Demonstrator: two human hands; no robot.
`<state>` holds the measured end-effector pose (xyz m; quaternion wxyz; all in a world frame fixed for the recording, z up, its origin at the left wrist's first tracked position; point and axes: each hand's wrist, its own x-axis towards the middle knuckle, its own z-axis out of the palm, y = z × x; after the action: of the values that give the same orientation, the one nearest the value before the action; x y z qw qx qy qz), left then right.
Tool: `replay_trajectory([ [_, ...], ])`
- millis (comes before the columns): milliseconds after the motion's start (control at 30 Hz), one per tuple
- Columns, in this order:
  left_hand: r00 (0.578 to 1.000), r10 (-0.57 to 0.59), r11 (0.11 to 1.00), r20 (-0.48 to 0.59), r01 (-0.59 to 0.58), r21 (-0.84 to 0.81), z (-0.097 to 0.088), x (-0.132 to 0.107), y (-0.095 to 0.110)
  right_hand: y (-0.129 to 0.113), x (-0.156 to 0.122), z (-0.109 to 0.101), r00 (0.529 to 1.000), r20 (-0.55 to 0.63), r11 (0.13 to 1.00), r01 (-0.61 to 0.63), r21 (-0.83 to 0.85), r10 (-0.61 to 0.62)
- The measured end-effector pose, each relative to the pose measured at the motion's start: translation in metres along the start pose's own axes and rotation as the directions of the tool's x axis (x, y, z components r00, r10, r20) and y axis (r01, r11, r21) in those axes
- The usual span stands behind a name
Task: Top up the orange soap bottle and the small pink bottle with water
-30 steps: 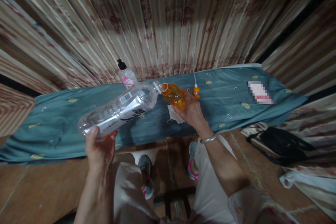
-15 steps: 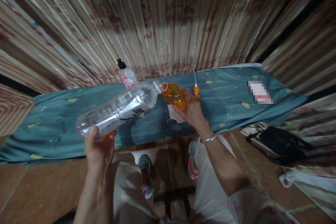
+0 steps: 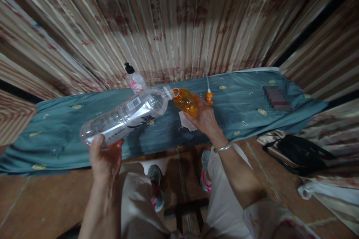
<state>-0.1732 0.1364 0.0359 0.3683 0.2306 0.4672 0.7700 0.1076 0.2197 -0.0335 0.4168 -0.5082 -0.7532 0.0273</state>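
Note:
My left hand [image 3: 108, 157] is closed round the lower part of a large clear plastic bottle [image 3: 140, 106] with a silver label. The bottle lies tilted in the air, its neck to the right. My right hand [image 3: 204, 117] grips a small orange bottle [image 3: 185, 101], tipped so that its mouth points left. The two mouths meet or nearly meet; whether they touch I cannot tell. An orange pump top [image 3: 209, 98] with a pale tube lies beyond my right hand. Under the orange bottle is a white paper piece [image 3: 187, 121].
A clear pump bottle [image 3: 136, 82] with a black top stands behind the large bottle. The bench with a green patterned cloth [image 3: 64, 127] runs across. A blurred-out dark object [image 3: 276, 98] lies at its right. A black bag [image 3: 303, 153] rests at lower right; pleated curtains [image 3: 179, 26] hang behind.
Both hands and bottles hold almost the same pose, the large bottle's base shifting very slightly left. The pixelated object at the right has turned from bright to dark.

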Motion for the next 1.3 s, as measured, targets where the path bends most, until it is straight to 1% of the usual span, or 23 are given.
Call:
replay_trajectory([
  [233, 1.000, 0.000, 1.000, -0.002, 0.000, 0.002, 0.0010, -0.0003, 0.0013, 0.0012, -0.0005, 0.0014, 1.000, -0.020, 1.000, 0.006, 0.000, -0.006],
  [400, 1.000, 0.004, 1.000, -0.002, -0.004, 0.010, 0.0007, -0.0003, 0.0004, 0.0040, -0.0013, 0.0029, 1.000, -0.001, 1.000, 0.005, 0.000, -0.005],
  [533, 1.000, 0.002, 1.000, 0.004, -0.002, 0.006, -0.0012, 0.0002, -0.0005, 0.0039, -0.0012, 0.0022, 1.000, -0.013, 1.000, 0.022, -0.004, -0.022],
  [867, 1.000, 0.009, 1.000, 0.018, -0.010, 0.026, 0.0042, -0.0025, 0.0007, 0.0025, -0.0010, 0.0028, 1.000, -0.015, 1.000, -0.006, -0.021, 0.006],
  [1000, 1.000, 0.026, 0.999, 0.015, -0.027, 0.022, 0.0022, -0.0018, 0.0000, 0.0015, -0.0014, 0.0027, 1.000, -0.014, 1.000, -0.014, -0.020, 0.013],
  [1167, 0.997, 0.021, 0.999, 0.070, -0.023, 0.024, -0.0009, -0.0007, -0.0007, 0.0019, -0.0012, 0.0034, 1.000, -0.018, 1.000, -0.012, -0.025, 0.012],
  [1300, 0.998, 0.027, 0.999, 0.053, -0.028, 0.022, 0.0025, -0.0017, 0.0004, 0.0033, -0.0008, 0.0038, 1.000, -0.006, 0.999, -0.026, -0.029, 0.026],
])
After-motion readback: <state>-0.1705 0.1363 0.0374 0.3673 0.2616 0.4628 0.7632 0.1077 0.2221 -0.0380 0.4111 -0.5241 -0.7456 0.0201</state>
